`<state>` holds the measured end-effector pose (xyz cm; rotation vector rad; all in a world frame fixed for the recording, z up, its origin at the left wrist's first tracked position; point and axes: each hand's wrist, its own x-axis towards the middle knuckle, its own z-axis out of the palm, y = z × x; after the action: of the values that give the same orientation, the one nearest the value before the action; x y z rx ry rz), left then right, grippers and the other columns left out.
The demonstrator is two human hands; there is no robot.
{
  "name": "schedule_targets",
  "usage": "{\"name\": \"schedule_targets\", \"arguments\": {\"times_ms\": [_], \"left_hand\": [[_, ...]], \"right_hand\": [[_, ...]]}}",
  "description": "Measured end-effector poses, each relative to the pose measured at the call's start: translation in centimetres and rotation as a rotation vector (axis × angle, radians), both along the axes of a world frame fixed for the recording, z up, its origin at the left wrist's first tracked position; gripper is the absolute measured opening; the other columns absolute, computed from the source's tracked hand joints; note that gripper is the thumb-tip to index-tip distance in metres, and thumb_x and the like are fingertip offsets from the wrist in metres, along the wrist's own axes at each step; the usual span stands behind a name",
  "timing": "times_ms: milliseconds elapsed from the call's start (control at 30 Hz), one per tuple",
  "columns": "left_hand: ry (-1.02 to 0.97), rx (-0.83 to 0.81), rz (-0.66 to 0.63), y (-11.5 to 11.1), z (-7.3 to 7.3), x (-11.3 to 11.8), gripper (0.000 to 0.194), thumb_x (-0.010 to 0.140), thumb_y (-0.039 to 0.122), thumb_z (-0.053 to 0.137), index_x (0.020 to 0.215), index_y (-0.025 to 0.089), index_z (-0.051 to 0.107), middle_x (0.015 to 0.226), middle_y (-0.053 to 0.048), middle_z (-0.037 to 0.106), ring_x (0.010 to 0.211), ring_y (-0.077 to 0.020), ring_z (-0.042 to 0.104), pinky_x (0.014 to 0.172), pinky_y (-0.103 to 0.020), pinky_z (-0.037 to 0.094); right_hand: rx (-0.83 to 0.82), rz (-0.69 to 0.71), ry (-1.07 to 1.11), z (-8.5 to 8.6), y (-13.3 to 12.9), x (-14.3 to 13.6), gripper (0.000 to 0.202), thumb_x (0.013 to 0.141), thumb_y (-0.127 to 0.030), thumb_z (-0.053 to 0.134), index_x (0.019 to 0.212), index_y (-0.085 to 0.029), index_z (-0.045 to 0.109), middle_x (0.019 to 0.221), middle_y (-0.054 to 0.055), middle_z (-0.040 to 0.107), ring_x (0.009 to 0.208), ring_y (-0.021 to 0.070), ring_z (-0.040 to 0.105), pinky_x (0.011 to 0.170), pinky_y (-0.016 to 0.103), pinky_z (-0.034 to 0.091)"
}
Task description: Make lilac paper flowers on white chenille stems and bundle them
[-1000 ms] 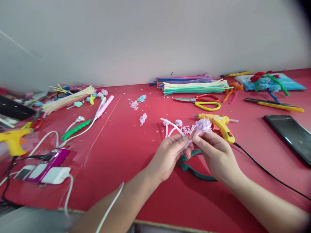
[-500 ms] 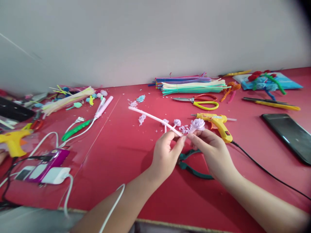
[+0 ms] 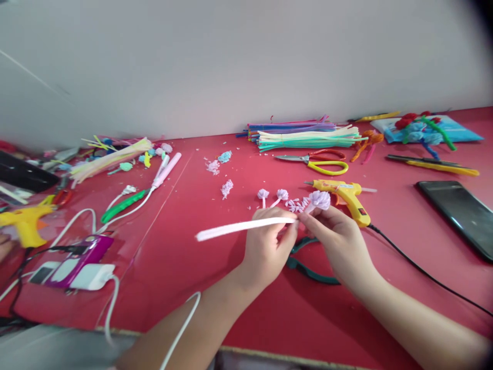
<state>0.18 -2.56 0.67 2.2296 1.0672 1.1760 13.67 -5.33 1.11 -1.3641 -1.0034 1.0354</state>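
Observation:
My left hand (image 3: pixel 267 246) is closed, thumb and fingertips pinching a pale pink pipe cleaner (image 3: pixel 242 226) near its right end. The long free end points left over the table. My right hand (image 3: pixel 341 241) pinches the stem of a lilac pipe-cleaner flower (image 3: pixel 319 200), whose head leans up and right. Both sets of fingertips meet where the pipe cleaner reaches the stem; the exact contact is hidden. Just beyond lie two small lilac flowers (image 3: pixel 282 194) and several short lilac pieces (image 3: pixel 296 205). Green-handled pliers (image 3: pixel 314 272) rest partly hidden beneath my hands.
A yellow glue gun (image 3: pixel 342 192), scissors (image 3: pixel 327 165) and pipe-cleaner bundles (image 3: pixel 308 137) lie beyond my hands. A black phone (image 3: pixel 458 216) is at right. Left are a power strip (image 3: pixel 79 262), cables and another glue gun (image 3: pixel 26 223), with part of another person's hand (image 3: pixel 4 246) beside it.
The pipe cleaner's free end has swung down toward me, from slanting up and left to nearly level. Both hands stay together, still pinching.

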Motion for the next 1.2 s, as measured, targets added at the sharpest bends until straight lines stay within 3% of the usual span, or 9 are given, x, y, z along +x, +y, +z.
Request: {"name": "schedule_targets", "arguments": {"times_ms": [133, 233, 333, 467, 567, 733, 867, 1033, 1200], "left_hand": [[-0.065, -0.16, 0.003, -0.2, 0.4, 0.1, 0.01, 0.085, 0.016, 0.054, 0.082, 0.018, 0.063, 0.081, -0.004, 0.068, 0.079, -0.0171, 0.061, 0.079, -0.03, 0.045], [-0.19, -0.446, -0.027, -0.3, 0.6, 0.1, 0.013, 0.087, 0.024, 0.055, 0.082, 0.017, 0.065, 0.082, -0.004, 0.069, 0.08, -0.017, 0.062, 0.077, -0.028, 0.046], [-0.422, -0.777, -0.113, 0.0, 0.7, 0.1, 0.021, 0.087, 0.03, 0.056, 0.075, 0.016, 0.066, 0.068, -0.002, 0.065, 0.07, -0.015, 0.06, 0.071, -0.026, 0.046], [-0.711, -1.105, -0.265, 0.6, 0.5, 0.2, 0.023, 0.086, 0.026, 0.056, 0.069, 0.014, 0.067, 0.057, 0.0, 0.062, 0.057, -0.0105, 0.057, 0.068, -0.023, 0.045], [-0.813, -1.249, -0.377, 0.8, 0.3, 0.1, 0.028, 0.087, 0.027, 0.054, 0.067, 0.012, 0.067, 0.055, -0.002, 0.062, 0.052, -0.0091, 0.055, 0.063, -0.022, 0.044], [-0.85, -1.344, -0.524, 0.8, 0.3, -0.2, 0.024, 0.082, 0.03, 0.061, 0.067, 0.012, 0.067, 0.053, -0.002, 0.061, 0.054, -0.0104, 0.057, 0.063, -0.023, 0.043], [-0.749, -1.187, -0.406, 0.6, 0.8, -0.1, 0.023, 0.084, 0.03, 0.06, 0.068, 0.016, 0.066, 0.054, 0.0, 0.061, 0.056, -0.0107, 0.057, 0.068, -0.025, 0.046], [-0.294, -0.636, -0.064, 0.2, 1.0, -0.1, 0.021, 0.088, 0.031, 0.054, 0.077, 0.018, 0.067, 0.072, -0.002, 0.068, 0.071, -0.0162, 0.063, 0.07, -0.027, 0.048], [-0.037, -0.23, 0.001, 0.1, 0.3, -0.1, 0.018, 0.088, 0.023, 0.052, 0.079, 0.017, 0.066, 0.08, -0.005, 0.07, 0.075, -0.0173, 0.064, 0.074, -0.029, 0.048]], "right_hand": [[-0.014, -0.005, 0.007, -0.3, 0.0, 0.2, 0.02, 0.079, -0.033, 0.065, 0.069, -0.017, 0.056, 0.063, -0.003, 0.053, 0.059, 0.009, 0.046, 0.055, 0.02, 0.039], [-0.009, -0.002, 0.036, -0.4, -0.1, 0.2, 0.018, 0.079, -0.032, 0.065, 0.071, -0.018, 0.058, 0.066, -0.002, 0.057, 0.062, 0.0101, 0.05, 0.057, 0.021, 0.041], [0.014, 0.059, 0.09, -0.2, -0.1, 0.1, 0.016, 0.081, -0.032, 0.064, 0.073, -0.018, 0.058, 0.064, -0.002, 0.058, 0.061, 0.0119, 0.054, 0.06, 0.024, 0.045], [0.048, 0.155, 0.209, 0.2, -0.1, 0.0, 0.015, 0.082, -0.031, 0.063, 0.074, -0.019, 0.057, 0.063, -0.002, 0.059, 0.059, 0.0135, 0.058, 0.062, 0.027, 0.049], [0.075, 0.209, 0.279, 0.3, -0.1, 0.1, 0.014, 0.084, -0.029, 0.062, 0.075, -0.019, 0.058, 0.063, -0.002, 0.061, 0.057, 0.0133, 0.059, 0.061, 0.028, 0.051], [0.097, 0.331, 0.418, 0.2, -0.2, 0.4, 0.013, 0.085, -0.029, 0.06, 0.077, -0.018, 0.059, 0.066, 0.0, 0.062, 0.054, 0.0125, 0.059, 0.058, 0.028, 0.051], [0.059, 0.288, 0.359, 0.1, -0.1, 0.5, 0.016, 0.084, -0.032, 0.061, 0.076, -0.019, 0.058, 0.064, -0.002, 0.061, 0.055, 0.0121, 0.058, 0.06, 0.027, 0.049], [-0.012, 0.096, 0.075, -0.2, 0.3, 0.3, 0.026, 0.08, -0.04, 0.064, 0.068, -0.019, 0.056, 0.062, 0.0, 0.059, 0.059, 0.0128, 0.054, 0.058, 0.024, 0.045], [-0.007, 0.052, -0.039, -0.3, 0.5, 0.3, 0.026, 0.079, -0.042, 0.062, 0.069, -0.019, 0.057, 0.064, -0.002, 0.054, 0.058, 0.0115, 0.047, 0.055, 0.024, 0.039]]}}
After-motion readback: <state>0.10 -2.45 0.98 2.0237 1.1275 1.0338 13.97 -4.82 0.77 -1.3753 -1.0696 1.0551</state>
